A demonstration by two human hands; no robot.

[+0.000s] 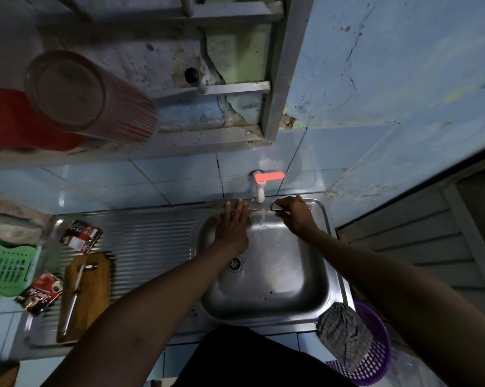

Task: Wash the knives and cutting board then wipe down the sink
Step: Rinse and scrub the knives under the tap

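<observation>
- The left hand is spread flat with straight fingers, reaching over the back left of the sink basin toward the rim — its fingertips lie at the back edge, just beside the running water.
- The right hand is curled round the handle of a knife, which it holds level under the tap at the back of the basin; the blade points left toward the left hand, and a thin stream of water falls past it.
- The tap is white with an orange-red lever turned to the right, mounted on the tiled wall above the sink's back rim.
- The cutting board — wooden, lengthwise — lies on the ribbed steel drainboard well to the left of the basin.
- A second knife rests on top of the cutting board, running along its length.
- Two dark red sachets lie on the drainboard, one behind the board and one touching its left side.
- A green plastic rack sits at the far left edge.
- A checked cloth is draped at the sink's front right corner, over a purple basket.
- A clear tumbler with red stripes sits on the shelf above, beside a red container.
</observation>
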